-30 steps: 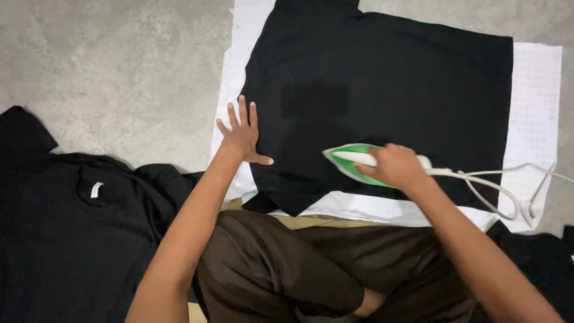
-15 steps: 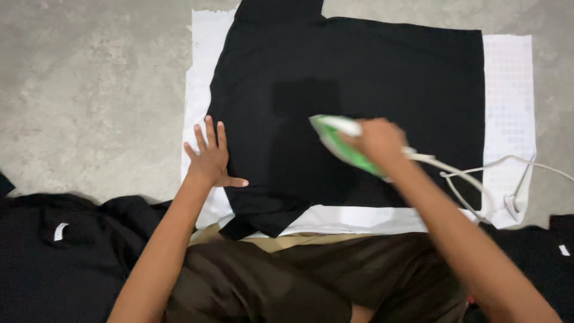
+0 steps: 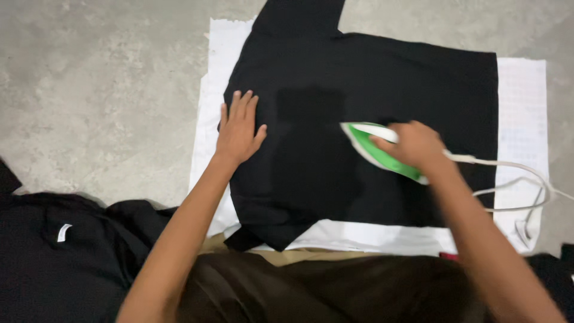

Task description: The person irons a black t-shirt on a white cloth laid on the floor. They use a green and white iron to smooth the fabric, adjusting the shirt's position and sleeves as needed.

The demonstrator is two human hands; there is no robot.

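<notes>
1. Iron (image 3: 382,151): a green and white iron sits on the black shirt (image 3: 371,119), right of the shirt's middle, its pointed nose aimed left and slightly away from the person, toward the left hand (image 3: 238,128).
2. Right hand (image 3: 415,145): it covers the iron's handle from above, fingers curled shut round it; the fingertips themselves are hidden under the hand and the picture is a little blurred there.
3. The left hand lies flat on the shirt's left part, palm down, fingers spread slightly and pointing away from the person, thumb out to the right. It holds nothing; it presses the cloth down.
4. Key relation: the iron's long axis runs nearly left to right, and its nose points into the open stretch of cloth between the two hands. The left hand is well apart from the nose, on the same line but a little farther from the person.
5. The shirt lies spread over a white cloth (image 3: 215,90) on the concrete floor (image 3: 101,78), one sleeve reaching past the cloth's far edge.
6. Cord (image 3: 514,179): a white cord trails from the iron's heel off to the right, looping over the white cloth beyond the shirt's edge.
7. A heap of dark clothes (image 3: 66,251) lies at the person's left, apart from the white cloth.
</notes>
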